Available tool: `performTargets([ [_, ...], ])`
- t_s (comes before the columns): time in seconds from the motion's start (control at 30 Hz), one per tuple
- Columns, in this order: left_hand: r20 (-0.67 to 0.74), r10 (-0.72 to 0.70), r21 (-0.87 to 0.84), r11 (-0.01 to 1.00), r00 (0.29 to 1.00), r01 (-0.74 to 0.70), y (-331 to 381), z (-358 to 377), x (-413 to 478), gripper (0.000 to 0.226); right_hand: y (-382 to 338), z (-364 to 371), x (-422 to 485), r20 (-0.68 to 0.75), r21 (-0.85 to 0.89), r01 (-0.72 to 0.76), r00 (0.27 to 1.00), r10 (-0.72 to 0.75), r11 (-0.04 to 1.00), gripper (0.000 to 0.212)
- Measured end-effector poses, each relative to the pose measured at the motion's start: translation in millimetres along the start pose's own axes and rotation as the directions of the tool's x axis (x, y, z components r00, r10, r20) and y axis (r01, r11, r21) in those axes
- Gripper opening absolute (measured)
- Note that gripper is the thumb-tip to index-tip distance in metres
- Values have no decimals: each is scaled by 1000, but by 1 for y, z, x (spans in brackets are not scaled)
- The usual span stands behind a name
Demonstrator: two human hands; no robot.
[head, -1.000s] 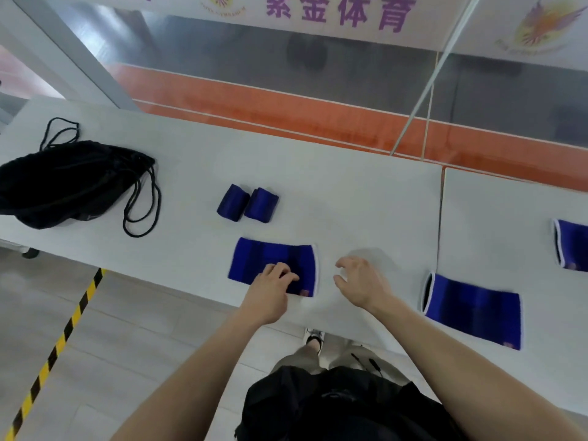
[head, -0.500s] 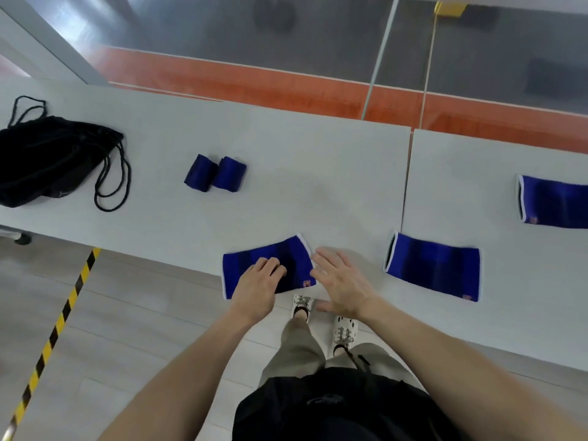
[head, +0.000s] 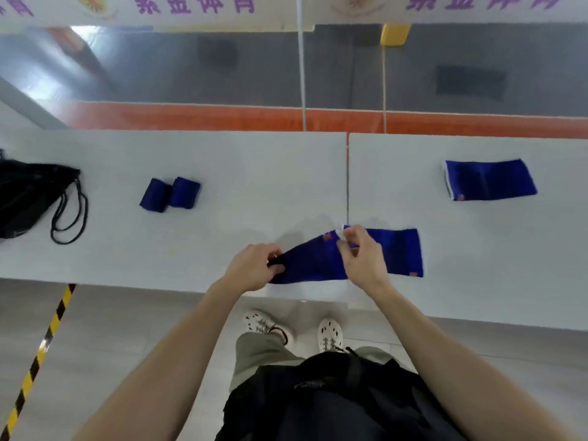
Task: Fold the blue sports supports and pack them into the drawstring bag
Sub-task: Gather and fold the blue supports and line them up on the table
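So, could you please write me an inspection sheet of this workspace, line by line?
Surface: two white tables set edge to edge, a narrow seam between them.
Job's things: held support lifted between both hands; flat support beside it; another flat support further back; two folded supports; black drawstring bag at far left.
Clutter: nothing seen.
Grippers: left hand and right hand each pinch one end of the held support.
Cables: only the bag's cord, looped on the table.
Surroundings: yellow-black floor tape, orange court strip, banner.
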State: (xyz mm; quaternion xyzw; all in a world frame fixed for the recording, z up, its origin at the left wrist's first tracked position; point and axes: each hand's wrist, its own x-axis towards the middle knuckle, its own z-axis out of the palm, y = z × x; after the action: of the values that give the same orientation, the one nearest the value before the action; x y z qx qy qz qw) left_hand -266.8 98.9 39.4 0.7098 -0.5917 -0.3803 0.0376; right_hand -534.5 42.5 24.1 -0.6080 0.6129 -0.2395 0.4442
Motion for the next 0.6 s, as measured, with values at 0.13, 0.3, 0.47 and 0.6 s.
performTargets([
  [0.13, 72, -12, -137, 990, 997, 22, 19, -3, 20, 10, 8, -31, 0, -107, 97, -113, 987, 124, 989, 16],
  [0.3, 155, 22, -75, 997, 988, -11, 33, -15, 40, 7, 14, -69, 3, -144, 156, -189, 967, 211, 970, 23],
  [0.47, -265, 211, 162, 972, 941, -173, 85, -29, 69, 10, 15, -118, 8, -322, 76, -62, 943, 83, 995, 14],
  [0.6, -320, 375, 149, 927, 870, -345, 114, -16, 76, 14, 33, -144, 5, -359, -152, 36, 929, -89, 988, 16],
])
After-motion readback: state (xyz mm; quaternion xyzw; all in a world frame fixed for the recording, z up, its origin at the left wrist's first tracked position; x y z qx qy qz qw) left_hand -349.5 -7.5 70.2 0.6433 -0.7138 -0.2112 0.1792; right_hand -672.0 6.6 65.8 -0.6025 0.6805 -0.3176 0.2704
